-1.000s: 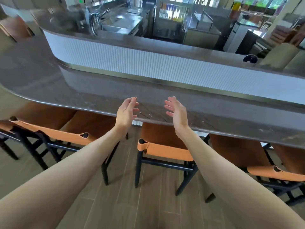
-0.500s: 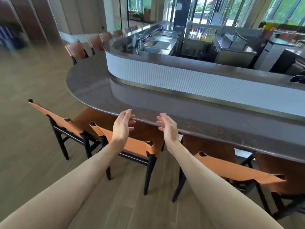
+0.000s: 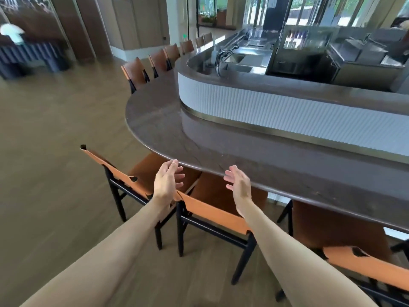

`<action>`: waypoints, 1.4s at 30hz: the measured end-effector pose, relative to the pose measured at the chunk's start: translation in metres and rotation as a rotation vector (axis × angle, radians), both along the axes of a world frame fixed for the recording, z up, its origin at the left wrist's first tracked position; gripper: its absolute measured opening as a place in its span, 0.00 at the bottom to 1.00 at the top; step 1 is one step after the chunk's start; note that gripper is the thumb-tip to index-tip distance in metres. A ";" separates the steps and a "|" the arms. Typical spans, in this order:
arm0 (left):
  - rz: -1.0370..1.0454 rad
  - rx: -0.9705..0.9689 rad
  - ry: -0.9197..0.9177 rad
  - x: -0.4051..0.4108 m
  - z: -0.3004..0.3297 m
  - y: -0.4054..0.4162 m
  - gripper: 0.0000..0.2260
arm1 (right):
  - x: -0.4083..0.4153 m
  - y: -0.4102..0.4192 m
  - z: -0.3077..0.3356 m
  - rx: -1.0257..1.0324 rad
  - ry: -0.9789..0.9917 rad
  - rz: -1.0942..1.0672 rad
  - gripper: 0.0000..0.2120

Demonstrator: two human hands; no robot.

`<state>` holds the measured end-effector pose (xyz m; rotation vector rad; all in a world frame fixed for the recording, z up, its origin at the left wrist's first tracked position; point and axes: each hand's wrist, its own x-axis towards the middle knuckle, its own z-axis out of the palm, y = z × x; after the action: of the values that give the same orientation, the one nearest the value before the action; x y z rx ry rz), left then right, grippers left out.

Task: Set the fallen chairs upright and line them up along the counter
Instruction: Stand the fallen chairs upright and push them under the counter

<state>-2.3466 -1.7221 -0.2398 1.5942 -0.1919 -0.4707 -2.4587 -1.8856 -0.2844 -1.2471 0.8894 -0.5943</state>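
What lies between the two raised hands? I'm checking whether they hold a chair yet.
Nothing is held. In the head view, the left hand and right hand are apart, open; behind the gap show the middle chair and the counter edge.

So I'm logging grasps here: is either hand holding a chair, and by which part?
Nothing is held. The left hand and right hand hover open above the chair.

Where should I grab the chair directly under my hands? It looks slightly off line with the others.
Probably by the top edge of its orange backrest, reached from above and behind. That strip faces you while the seat is tucked under the counter. Left hand and right hand are open above it, one toward each end.
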 end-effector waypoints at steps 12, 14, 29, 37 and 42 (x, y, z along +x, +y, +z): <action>-0.200 0.200 0.671 0.113 -0.091 -0.055 0.12 | 0.038 -0.020 -0.085 0.346 0.304 -0.313 0.15; -0.278 0.295 0.800 0.116 -0.103 -0.064 0.12 | 0.031 -0.021 -0.091 0.492 0.374 -0.424 0.13; 0.068 0.220 0.976 0.136 -0.190 -0.088 0.08 | 0.051 -0.007 -0.166 0.803 0.085 -0.802 0.14; 0.147 0.237 0.970 0.129 -0.192 -0.117 0.14 | 0.051 -0.040 -0.179 0.675 0.174 -0.823 0.19; 0.138 0.212 0.945 0.124 -0.189 -0.137 0.15 | 0.045 -0.065 -0.174 0.691 0.201 -0.771 0.12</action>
<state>-2.2223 -1.8590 -0.4291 1.4154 0.6971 -1.1011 -2.4137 -1.9511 -0.4585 -0.3088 1.5976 -0.6749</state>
